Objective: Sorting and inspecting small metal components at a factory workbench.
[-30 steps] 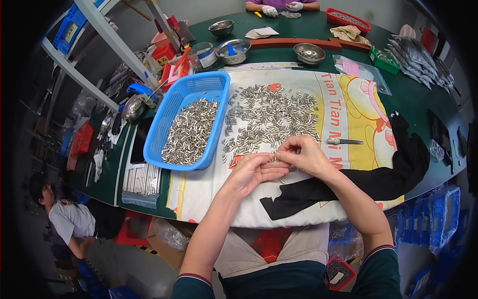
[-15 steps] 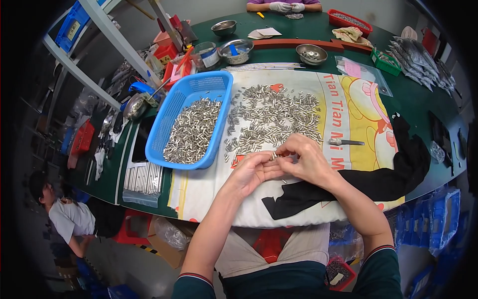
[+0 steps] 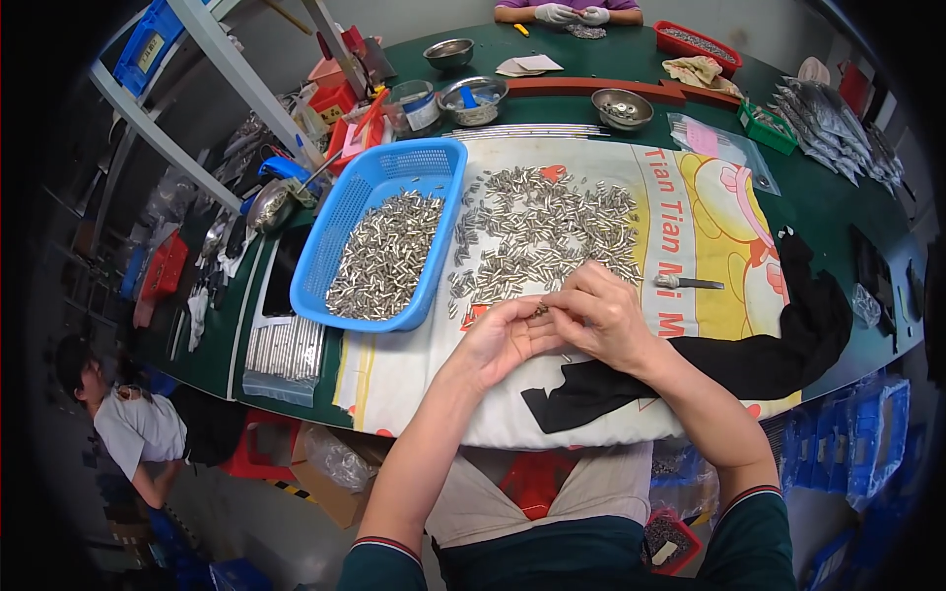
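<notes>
My left hand (image 3: 507,340) is turned palm up, its thumb and index fingertips closed on a small metal cylinder (image 3: 541,310). From the right, the pinched fingertips of my right hand (image 3: 603,317) meet the same piece, partly hiding it. Just beyond both hands, a loose spread of small silvery cylinders (image 3: 552,222) covers the printed cloth (image 3: 473,399). More of these cylinders fill the lower part of a blue perforated basket (image 3: 448,212) at the left. A black cloth (image 3: 591,392) lies beside and under my right wrist.
A short dark-handled tool (image 3: 690,283) lies right of the cylinders. Metal bowls (image 3: 623,108) and a red tray (image 3: 697,46) stand farther back. Bagged rods (image 3: 284,353) lie left of the cloth. A gloved co-worker (image 3: 569,14) sits across the table; another person (image 3: 143,428) is at lower left.
My fingertips have shifted slightly around the small cylinder, and less of it shows now. The whole view has moved a little; the basket and the spread of cylinders look unchanged.
</notes>
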Tool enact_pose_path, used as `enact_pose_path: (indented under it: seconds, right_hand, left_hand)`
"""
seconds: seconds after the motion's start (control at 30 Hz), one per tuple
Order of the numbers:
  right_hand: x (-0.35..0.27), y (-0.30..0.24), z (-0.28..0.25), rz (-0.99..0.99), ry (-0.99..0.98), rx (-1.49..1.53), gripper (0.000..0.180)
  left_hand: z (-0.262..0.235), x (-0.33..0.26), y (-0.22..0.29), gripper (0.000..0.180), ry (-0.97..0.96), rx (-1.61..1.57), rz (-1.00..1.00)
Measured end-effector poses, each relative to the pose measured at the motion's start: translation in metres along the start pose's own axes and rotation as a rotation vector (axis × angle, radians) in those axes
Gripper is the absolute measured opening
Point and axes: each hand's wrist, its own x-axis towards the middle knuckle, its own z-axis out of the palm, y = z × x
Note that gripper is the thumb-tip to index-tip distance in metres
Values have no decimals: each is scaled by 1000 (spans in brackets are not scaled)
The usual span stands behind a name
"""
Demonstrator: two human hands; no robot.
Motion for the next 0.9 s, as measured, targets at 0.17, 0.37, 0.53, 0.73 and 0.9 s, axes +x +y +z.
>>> enact_pose_path:
  seconds: [0.17,0.37,0.53,0.73,0.9]
  right_hand:
    - [1,-1,4,-108,-40,-95,11]
    - [1,-1,9,-168,-21,-155,10]
    - [-1,1,8,-202,-31,-179,11]
    - [1,1,5,-208,-22,-119,12]
    - [6,-3,-6,-116,110,-36,16]
  left_hand:
    - [-8,3,-2,30,-45,-13,11]
    - [-4,2,-1,30,-51,-21,15]
    - [-1,2,-2,31,-30,-15,6]
    - [-2,1,-1,29,-94,-113,-21]
    - [1,-7,4,22,-55,239,129]
